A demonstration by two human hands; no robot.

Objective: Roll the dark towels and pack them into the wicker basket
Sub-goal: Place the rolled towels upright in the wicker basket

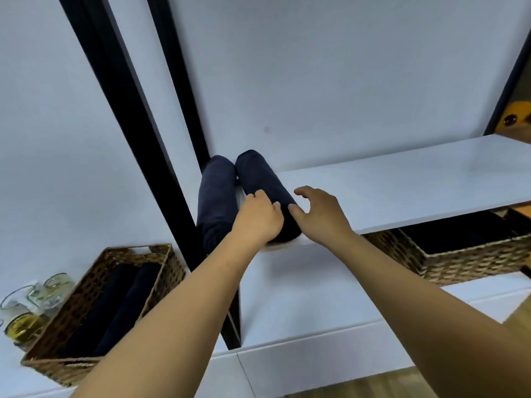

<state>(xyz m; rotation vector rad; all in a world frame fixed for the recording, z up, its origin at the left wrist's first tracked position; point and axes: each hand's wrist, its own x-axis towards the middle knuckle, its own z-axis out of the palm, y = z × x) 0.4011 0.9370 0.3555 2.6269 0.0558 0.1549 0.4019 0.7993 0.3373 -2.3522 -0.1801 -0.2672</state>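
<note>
Up on the white shelf (402,182), the left hand (258,216) curls over one rolled towel (258,179), apparently gripping it. The right hand (319,216) hovers just beside, fingers relaxed and holding nothing.

White shelves (402,179) on black uprights (129,110) stand against a pale wall (316,67), above wood-toned flooring (330,387).

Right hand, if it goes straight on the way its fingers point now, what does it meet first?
Most likely the right rolled towel on the shelf: the right hand is open, fingers aimed up and left at its side, just short of it. Depth is hard to judge.
</note>
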